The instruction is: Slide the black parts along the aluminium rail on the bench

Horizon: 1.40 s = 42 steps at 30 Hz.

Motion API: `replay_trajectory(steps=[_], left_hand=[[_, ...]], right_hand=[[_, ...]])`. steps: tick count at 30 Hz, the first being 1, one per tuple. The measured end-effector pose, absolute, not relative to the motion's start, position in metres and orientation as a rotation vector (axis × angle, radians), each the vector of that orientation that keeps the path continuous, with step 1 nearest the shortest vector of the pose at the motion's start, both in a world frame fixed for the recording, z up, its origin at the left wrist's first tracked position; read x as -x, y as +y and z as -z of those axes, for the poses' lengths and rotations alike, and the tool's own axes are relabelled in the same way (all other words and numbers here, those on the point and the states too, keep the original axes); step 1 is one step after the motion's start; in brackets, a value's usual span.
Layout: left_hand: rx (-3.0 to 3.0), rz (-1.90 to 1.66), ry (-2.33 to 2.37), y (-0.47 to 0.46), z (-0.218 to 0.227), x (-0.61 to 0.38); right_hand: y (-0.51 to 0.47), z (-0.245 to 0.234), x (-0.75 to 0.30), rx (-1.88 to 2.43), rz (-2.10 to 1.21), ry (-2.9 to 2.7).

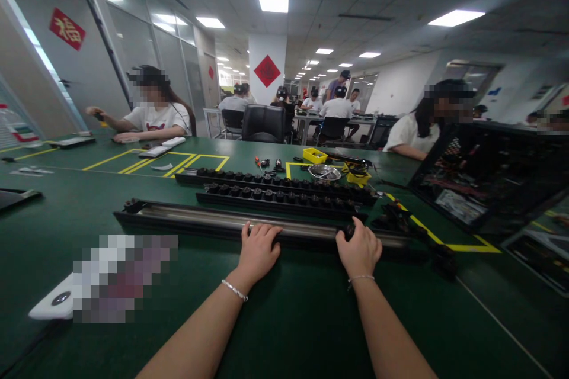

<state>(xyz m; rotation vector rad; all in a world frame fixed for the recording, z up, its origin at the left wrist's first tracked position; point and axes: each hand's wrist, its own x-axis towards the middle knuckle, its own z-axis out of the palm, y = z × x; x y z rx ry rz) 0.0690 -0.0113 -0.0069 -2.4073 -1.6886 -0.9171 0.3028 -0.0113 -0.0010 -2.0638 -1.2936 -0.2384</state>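
A long black metal channel [191, 217] with a shiny inner trough lies across the green table in front of me. My left hand [258, 253] is closed over its near edge around the middle, fingertips in the trough. Farther right, my right hand [361, 250] has its thumb and fingers around a small round black part [345, 231] at the channel. The fingers partly cover this part, so its kind is unclear. Just behind lie two black strips, a nearer strip [284, 198] and a farther strip [267, 180], both lined with round black pieces.
Loose black parts [395, 219] lie right of the strips. Behind are a metal dish [324, 173] and a yellow bin [315, 156]. An open black case [489, 177] stands at right. A white device [53, 302] lies at front left. Co-workers sit across the table.
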Motion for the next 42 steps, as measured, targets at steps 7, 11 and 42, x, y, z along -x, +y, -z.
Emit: replay_trajectory(steps=[7, 11, 42], left_hand=[[2.412, 0.911, -1.692, -0.011, 0.008, -0.068], [2.408, 0.911, -1.692, -0.011, 0.009, -0.068], [2.349, 0.89, -1.741, -0.013, 0.004, -0.072]], right_hand=[[-0.011, 0.0, -0.305, 2.054, 0.185, -1.27], [-0.011, -0.001, -0.308, 2.045, 0.172, -1.245], [-0.01, 0.003, -0.316, 2.039, 0.285, -1.269]])
